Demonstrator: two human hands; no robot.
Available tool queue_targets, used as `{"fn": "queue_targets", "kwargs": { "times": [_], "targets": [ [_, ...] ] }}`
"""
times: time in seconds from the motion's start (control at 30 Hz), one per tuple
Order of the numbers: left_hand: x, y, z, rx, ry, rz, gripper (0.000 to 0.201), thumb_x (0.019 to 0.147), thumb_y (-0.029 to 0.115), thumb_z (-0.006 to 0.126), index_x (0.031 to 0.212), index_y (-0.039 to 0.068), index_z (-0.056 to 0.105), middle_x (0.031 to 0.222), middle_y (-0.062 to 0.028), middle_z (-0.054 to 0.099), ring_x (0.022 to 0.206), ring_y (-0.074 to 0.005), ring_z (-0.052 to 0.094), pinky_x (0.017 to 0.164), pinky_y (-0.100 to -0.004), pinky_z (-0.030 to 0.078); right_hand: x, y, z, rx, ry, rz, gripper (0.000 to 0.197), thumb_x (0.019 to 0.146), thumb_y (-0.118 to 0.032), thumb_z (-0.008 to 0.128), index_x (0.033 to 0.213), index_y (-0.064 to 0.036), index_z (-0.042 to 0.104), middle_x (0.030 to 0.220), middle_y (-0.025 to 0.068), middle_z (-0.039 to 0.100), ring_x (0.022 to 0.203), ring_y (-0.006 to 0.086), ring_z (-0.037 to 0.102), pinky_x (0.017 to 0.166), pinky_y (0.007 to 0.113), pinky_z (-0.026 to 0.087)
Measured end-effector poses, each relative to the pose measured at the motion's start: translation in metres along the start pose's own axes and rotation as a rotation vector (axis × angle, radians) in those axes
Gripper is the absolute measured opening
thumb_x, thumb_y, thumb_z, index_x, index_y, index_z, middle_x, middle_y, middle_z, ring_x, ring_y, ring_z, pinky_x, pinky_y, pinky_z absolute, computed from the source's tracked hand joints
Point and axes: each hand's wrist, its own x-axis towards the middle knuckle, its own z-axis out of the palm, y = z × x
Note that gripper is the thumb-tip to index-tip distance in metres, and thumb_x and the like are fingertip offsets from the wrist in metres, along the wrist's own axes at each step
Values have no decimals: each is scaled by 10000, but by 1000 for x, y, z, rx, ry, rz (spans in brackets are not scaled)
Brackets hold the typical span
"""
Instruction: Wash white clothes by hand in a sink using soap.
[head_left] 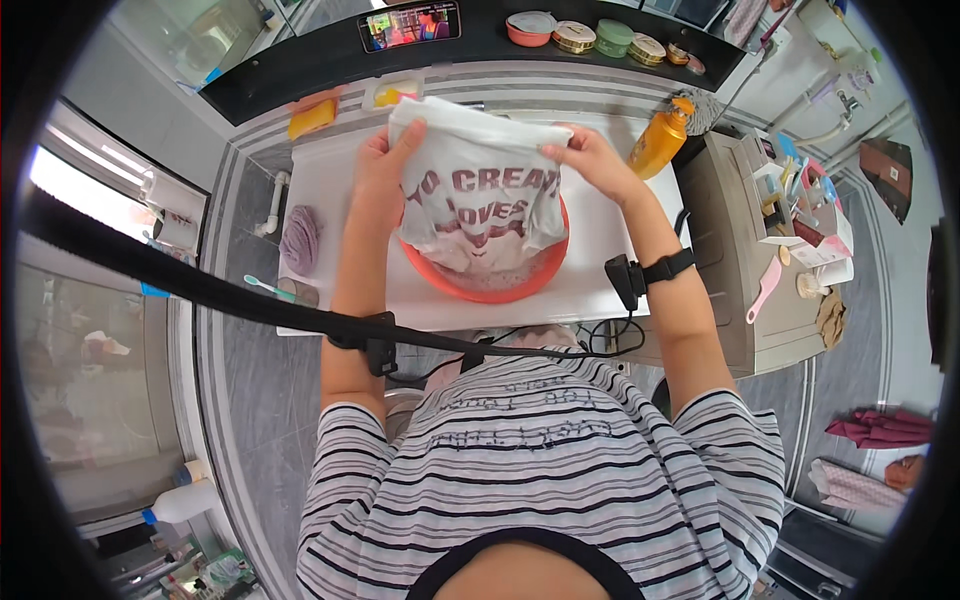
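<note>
A wet white T-shirt [480, 160] with dark reddish lettering is stretched between my two hands. My left hand [381, 168] pinches its upper left edge, thumb on the near side. The upper right edge is gripped by my right hand [597, 163], between thumb and fingers. Below, the shirt hangs into a round orange-red basin [487, 294], where its lower part meets foamy water [500, 280]. The basin rests on a white counter [605, 280]. Most of the far basin rim is hidden behind the cloth.
An orange pump bottle [658, 140] stands at the counter's back right. A purple cloth [299, 240] and a toothbrush [270, 289] lie at left. Yellow soap [312, 119] sits behind. A phone [411, 25] and several tins [575, 37] line the black shelf [330, 65]. A dark strap [200, 275] crosses the view.
</note>
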Motion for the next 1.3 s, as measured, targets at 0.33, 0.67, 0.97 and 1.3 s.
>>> {"fn": "queue_targets", "kwargs": {
  "times": [0.33,0.67,0.97,1.3],
  "targets": [
    [-9,-81,-20,-432,4,-138,410,928,292,504,1233,20,464,1188,-116,554,1077,-218,546,944,-363,428,25,25,39,160,508,-73,277,929,-330,517,1004,-64,529,819,-32,529,741,55,449,689,241,395],
    [-28,-281,-71,-774,-62,-405,344,949,330,348,1159,109,507,1109,-97,578,1004,-211,573,868,-349,459,-33,80,182,-510,158,-266,272,801,-203,614,945,-39,451,678,159,556,644,372,578,626,456,449],
    [-25,-284,-43,-219,92,-282,376,917,435,405,1120,144,533,1087,-77,585,1033,-204,548,865,-375,449,-8,118,155,-944,381,-704,153,688,-159,646,764,-97,529,599,60,512,643,239,538,655,404,388],
    [-16,-234,-18,934,-571,104,354,936,369,389,1159,125,516,1164,-53,557,1109,-192,500,923,-349,419,-5,121,128,-990,373,-472,133,653,-148,603,766,-110,545,672,79,483,745,290,496,763,432,357]
  ]
}}
